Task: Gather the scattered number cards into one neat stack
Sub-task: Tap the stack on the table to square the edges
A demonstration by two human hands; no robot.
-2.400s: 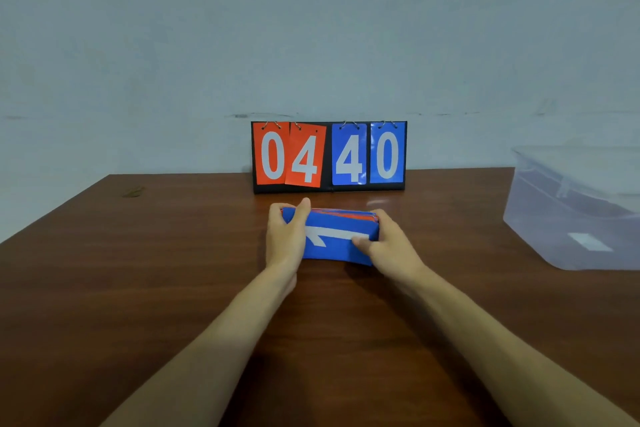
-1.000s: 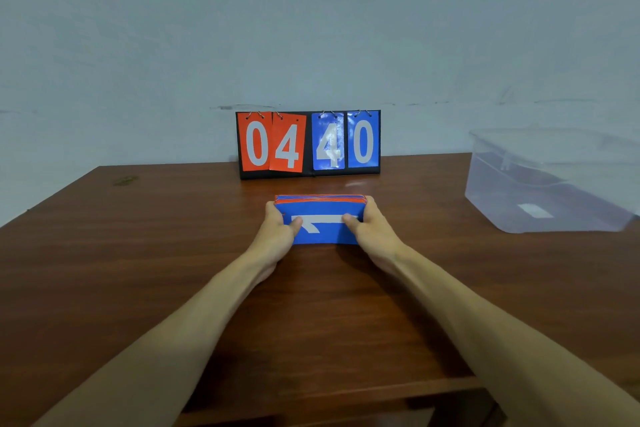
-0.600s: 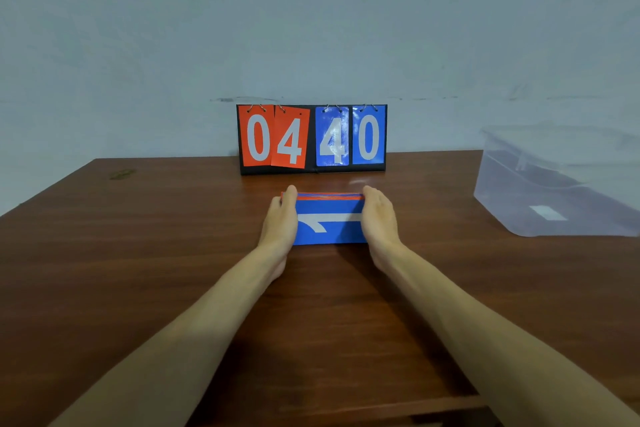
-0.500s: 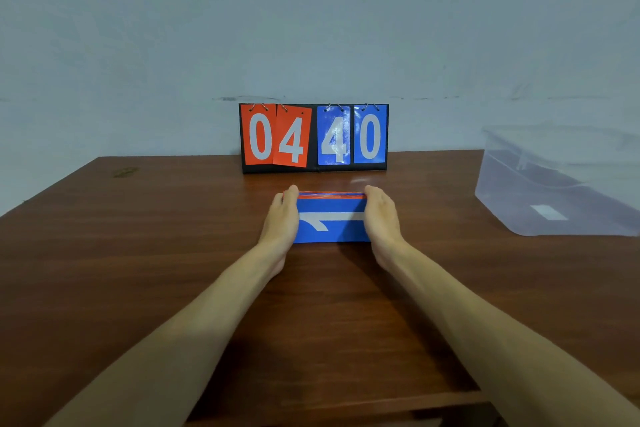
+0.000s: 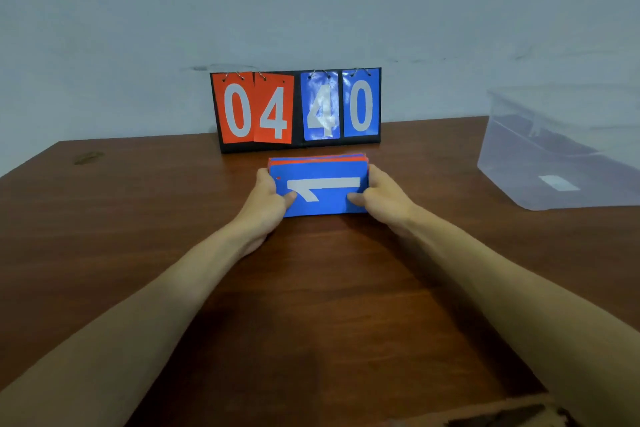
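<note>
We are clamping the stack of cards (image 5: 320,189) between both hands: our left hand (image 5: 266,204) is pressing against its left end with the thumb lying over the top card, and our right hand (image 5: 382,199) is doing the same at the right end, thumb curled onto the blue face. Both hands are grasping the stack, neither flat nor let go. The stack is sitting on the wooden table (image 5: 138,236), in the middle, a little toward the far side, with a blue card showing a white 1 turned sideways on top. Along its far edge we are seeing thin orange and blue layers, slightly stepped (so the edges are not quite flush yet, as far as we can judge).

Moving outward, just beyond the stack a small scoreboard (image 5: 298,109) is standing against the wall, its hanging cards reading 0 4 4 0, two orange and two blue. Those are on rings and we are taking them as no part of the job. Far off to the right a clear plastic bin (image 5: 561,149) is resting on the table, well apart from the stack.

No loose cards are lying anywhere on the table that we can see, so we are judging the gathering itself as done. What seems left is squaring up the far edge and letting go.
</note>
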